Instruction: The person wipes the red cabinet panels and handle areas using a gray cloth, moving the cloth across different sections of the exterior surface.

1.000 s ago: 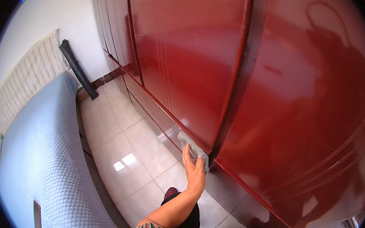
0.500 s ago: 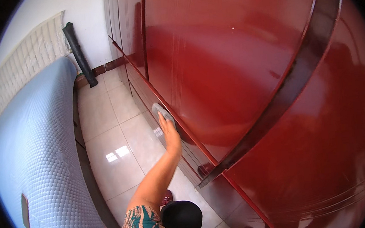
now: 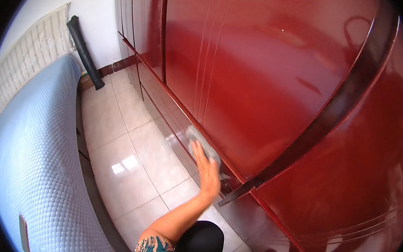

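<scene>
My left arm reaches up from the lower edge in a patterned short sleeve. At the end of it, my left hand point(image 3: 207, 173) presses a grey cloth point(image 3: 194, 133) against the lower front of a glossy dark-red cabinet point(image 3: 255, 93). The fingers lie together, pointing away from me, and the cloth shows beyond and to the right of them. This spot is just below a raised red ledge point(image 3: 184, 107) along the cabinet. Nothing of my right hand shows.
A light-blue quilted mattress point(image 3: 38, 158) runs along the left, before a pale headboard point(image 3: 34, 49). A black roll point(image 3: 85, 52) leans on the far wall. Pale tiles point(image 3: 134, 178) cover the floor between bed and cabinet. My dark-covered knee point(image 3: 201, 241) is at the bottom.
My left hand has slid the grey cloth nearer and to the right along the cabinet front, below the ledge. My elbow is more bent, and the view has shifted slightly.
</scene>
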Demonstrator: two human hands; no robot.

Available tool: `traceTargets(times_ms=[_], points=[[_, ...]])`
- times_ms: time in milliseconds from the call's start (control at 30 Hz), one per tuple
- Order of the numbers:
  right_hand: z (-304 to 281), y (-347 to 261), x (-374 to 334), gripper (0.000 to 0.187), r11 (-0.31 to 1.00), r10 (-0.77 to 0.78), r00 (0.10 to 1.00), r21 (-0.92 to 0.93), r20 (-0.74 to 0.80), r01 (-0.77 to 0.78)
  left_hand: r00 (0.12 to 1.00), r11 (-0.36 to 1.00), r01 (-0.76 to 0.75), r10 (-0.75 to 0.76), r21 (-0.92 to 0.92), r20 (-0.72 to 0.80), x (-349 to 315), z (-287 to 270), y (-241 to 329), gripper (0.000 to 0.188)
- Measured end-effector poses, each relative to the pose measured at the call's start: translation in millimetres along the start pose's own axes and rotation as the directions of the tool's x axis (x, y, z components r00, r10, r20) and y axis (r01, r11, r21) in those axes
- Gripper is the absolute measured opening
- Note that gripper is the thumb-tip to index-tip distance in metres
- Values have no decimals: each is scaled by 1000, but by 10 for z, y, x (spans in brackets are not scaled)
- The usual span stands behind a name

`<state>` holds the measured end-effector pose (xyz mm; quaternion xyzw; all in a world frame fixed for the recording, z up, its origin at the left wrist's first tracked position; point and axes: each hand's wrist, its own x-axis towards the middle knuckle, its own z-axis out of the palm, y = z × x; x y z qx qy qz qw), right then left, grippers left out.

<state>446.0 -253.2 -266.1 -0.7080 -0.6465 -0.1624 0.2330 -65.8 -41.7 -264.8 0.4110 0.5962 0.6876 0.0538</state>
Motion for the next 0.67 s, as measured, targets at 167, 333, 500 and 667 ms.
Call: traceTargets(times_ms=[167, 333, 500, 667], points=[[33, 47, -23, 31, 1000, -6, 1000, 11, -7, 6, 992, 994, 93, -88, -49, 87, -511, 48, 586, 65], [64, 104, -62, 31, 1000, -6, 1000, 3, -14, 6, 980, 975, 200, -198, -95, 32, -458, 151, 726, 69], [-11, -23, 24, 31, 999, -23, 999, 25, -22, 24, 983, 980, 183, -184, -75, -7, -93, 143, 508, 71], [-145, -140, 176, 31, 999, -20, 999, 34, -49, 22, 942, 913, 324, -335, -246, 1, 704, 161, 166, 72]])
